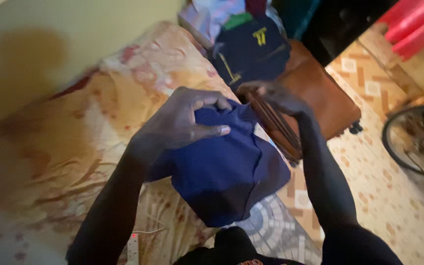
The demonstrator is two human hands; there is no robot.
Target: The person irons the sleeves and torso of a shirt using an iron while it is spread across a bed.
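Note:
A dark blue garment (222, 172) hangs folded in front of me, above the edge of a bed. My left hand (177, 122) grips its upper left part, thumb and fingers pinching the cloth. My right hand (276, 98) is blurred at the garment's upper right corner, near the open brown suitcase (320, 93); whether it grips the cloth is unclear.
The bed (74, 147) with a floral orange and cream cover fills the left. The suitcase holds a navy shirt (251, 54) and other clothes. A bicycle wheel (413, 137) stands at the right on patterned flooring (379, 196). A power strip (133, 248) lies low on the bed.

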